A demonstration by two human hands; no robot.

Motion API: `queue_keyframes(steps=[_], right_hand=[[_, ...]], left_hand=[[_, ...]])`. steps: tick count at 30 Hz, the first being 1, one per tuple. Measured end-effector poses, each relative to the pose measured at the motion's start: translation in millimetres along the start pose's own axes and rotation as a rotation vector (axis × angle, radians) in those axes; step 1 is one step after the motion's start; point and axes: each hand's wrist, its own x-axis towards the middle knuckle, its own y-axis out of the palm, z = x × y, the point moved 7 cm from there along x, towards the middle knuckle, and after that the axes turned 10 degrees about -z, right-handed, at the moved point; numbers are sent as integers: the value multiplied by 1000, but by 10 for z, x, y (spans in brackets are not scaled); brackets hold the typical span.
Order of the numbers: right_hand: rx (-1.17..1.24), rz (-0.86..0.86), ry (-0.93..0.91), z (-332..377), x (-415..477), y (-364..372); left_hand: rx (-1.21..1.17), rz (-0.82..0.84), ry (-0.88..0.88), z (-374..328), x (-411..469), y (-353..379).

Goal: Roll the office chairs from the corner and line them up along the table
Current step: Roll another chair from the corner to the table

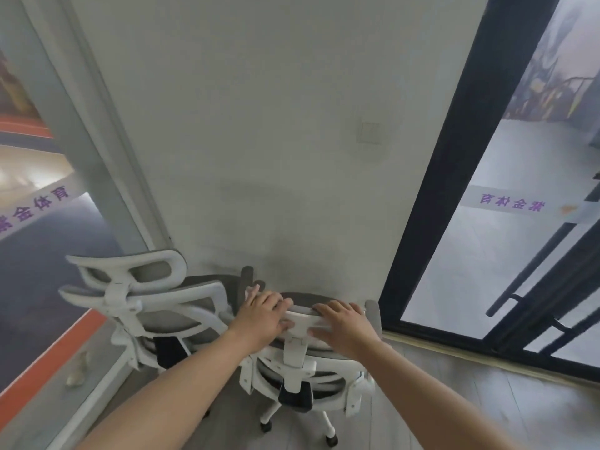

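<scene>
Two white-framed office chairs with grey mesh stand in the corner against the wall. The nearer chair (302, 371) is right in front of me, its back toward me. My left hand (259, 316) grips the left end of its headrest (305, 319), thumb under the white bar. On the right end lies my right hand (341, 323), fingers curled over the top edge. The second chair (152, 306) stands to the left, touching or nearly touching the first. No table is in view.
A white wall (276, 157) with a light switch (370, 131) is straight ahead. A glass pane with a white frame (107, 177) runs along the left. A black-framed glass door (431, 206) is at the right. Wood floor (487, 401) lies open to my right.
</scene>
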Motion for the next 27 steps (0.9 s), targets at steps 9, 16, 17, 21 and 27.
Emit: queue_keyframes(steps=[9,16,17,21,27], right_hand=[[-47,-139,-166,-310,-136,60],[-1,-240,-298,-705,-659,-128],[8,-254,-310,-748,-764,-153],[81,-345,-353,-842,-1192,-272],[75,-319,-438,-854,-1793,-380]], left_hand=[[72,-270,9,-479,-194,-49],[78,-340,-51,-1219,-429,-91],[71,-323,-62,-1330,-479,-94],[64,-304,-91,-1762,-709,-141],[56,-333,-150,-2347,-1203,-208]])
